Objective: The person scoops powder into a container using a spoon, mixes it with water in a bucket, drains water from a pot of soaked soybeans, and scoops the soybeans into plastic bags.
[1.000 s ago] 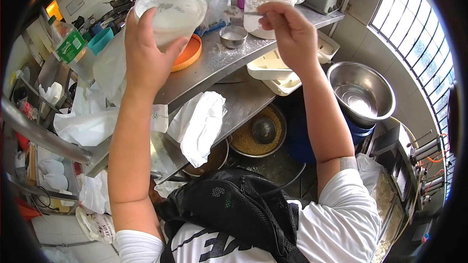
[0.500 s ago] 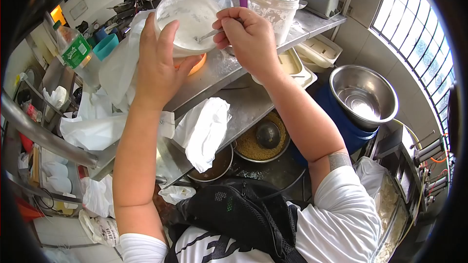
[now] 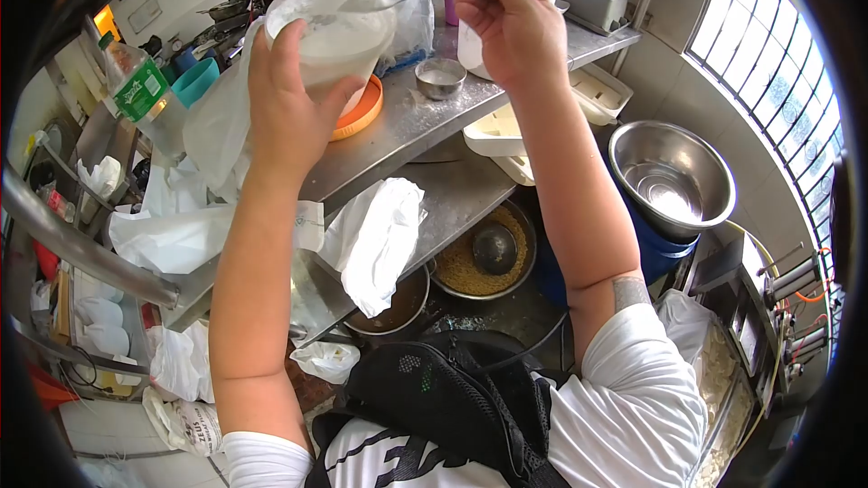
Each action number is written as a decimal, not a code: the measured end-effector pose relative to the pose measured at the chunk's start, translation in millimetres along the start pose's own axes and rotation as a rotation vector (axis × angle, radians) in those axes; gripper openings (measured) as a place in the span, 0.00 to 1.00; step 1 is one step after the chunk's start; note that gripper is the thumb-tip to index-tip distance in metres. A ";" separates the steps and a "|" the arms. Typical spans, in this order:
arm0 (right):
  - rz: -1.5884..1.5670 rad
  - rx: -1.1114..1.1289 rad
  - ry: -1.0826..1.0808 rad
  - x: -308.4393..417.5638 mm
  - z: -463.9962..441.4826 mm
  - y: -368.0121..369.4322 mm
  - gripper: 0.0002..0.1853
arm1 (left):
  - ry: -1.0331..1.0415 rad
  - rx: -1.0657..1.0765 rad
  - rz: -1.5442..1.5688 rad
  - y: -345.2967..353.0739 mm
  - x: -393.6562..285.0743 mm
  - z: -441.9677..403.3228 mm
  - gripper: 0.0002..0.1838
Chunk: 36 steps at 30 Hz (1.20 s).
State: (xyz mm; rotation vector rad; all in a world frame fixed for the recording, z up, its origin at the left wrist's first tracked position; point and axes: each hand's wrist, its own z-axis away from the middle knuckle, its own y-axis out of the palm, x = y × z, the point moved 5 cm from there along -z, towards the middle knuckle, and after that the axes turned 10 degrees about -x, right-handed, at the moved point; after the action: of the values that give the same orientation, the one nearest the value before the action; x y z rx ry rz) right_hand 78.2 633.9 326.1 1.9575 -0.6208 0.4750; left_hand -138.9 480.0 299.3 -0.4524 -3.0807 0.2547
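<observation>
Gripping a translucent tub [image 3: 339, 45] in the left hand [image 3: 294, 126], clamping fingers and thumb around its near side; raising it above a metal counter [image 3: 398, 126], near an orange lid [image 3: 362, 116] lying there; pinching 1 thin metal spoon [image 3: 411, 0] by its handle in the right hand [image 3: 520, 32], closing fingertips together on it; pointing the spoon toward the left hand, reaching over the mouth of the tub; leaving any contact between spoon and tub too unclear to tell; facing, on the counter, 1 small metal bowl [image 3: 440, 79] with white powder in and around it, a white tub [image 3: 470, 50] partly hidden behind the right hand, a pink cup [image 3: 452, 2] and a clear plastic bag [image 3: 409, 14]; wearing a white shirt [image 3: 633, 389] and a black bag [image 3: 434, 398] across the front; standing near a wide metal basin [image 3: 671, 158] resting on a blue barrel [image 3: 646, 262], well apart from both hands.
</observation>
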 end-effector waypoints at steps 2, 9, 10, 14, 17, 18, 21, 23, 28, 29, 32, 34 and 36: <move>-0.008 -0.012 -0.037 11.7 -6.8 -5.8 0.09 | -0.023 -0.001 0.008 -0.1 -0.2 -1.4 0.47; 0.209 -0.044 -0.139 32.7 -0.8 -49.3 0.10 | -0.250 -0.035 -0.066 -5.8 14.1 -1.0 0.45; 0.295 -0.012 -0.148 29.3 3.8 -55.2 0.10 | -0.279 -0.032 -0.052 -6.1 16.0 -0.4 0.45; 0.696 0.042 -0.159 10.2 28.0 -72.9 0.11 | -0.335 -0.012 -0.060 -3.2 20.1 1.3 0.45; 0.666 -0.014 -0.212 7.5 35.1 -76.0 0.11 | -0.354 -0.005 -0.087 -1.8 22.9 2.8 0.46; 0.616 -0.054 -0.239 9.8 35.8 -77.5 0.11 | -0.324 -0.011 -0.084 -2.2 21.4 2.9 0.46; 0.390 -0.118 -0.185 12.1 29.4 -86.5 0.11 | -0.267 -0.022 -0.083 -3.3 15.9 3.1 0.45; 0.295 -0.140 -0.161 13.8 27.7 -88.4 0.12 | -0.242 -0.030 -0.090 -3.9 12.2 2.6 0.44; 0.090 -0.116 -0.255 25.2 21.5 -48.5 0.11 | -0.045 -0.053 -0.064 -3.0 1.7 0.0 0.44; 0.090 -0.066 -0.276 26.2 21.9 -30.6 0.10 | -0.043 -0.054 -0.067 -3.6 1.5 -0.3 0.44; 0.329 0.233 -0.305 15.7 23.4 23.4 0.10 | -0.049 -0.025 -0.084 -1.9 -1.8 -0.7 0.45; 0.398 0.254 -0.359 16.3 32.6 42.2 0.09 | -0.216 -0.027 -0.070 -1.9 4.5 0.8 0.44; 0.478 0.268 -0.414 30.5 33.5 43.7 0.08 | -0.286 -0.006 -0.060 -3.2 11.2 3.3 0.44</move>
State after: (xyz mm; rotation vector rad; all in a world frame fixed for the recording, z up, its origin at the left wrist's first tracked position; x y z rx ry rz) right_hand 78.0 580.4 359.4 2.1790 -1.3665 0.4604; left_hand -150.6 479.7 296.4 -0.3508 -3.3674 0.3371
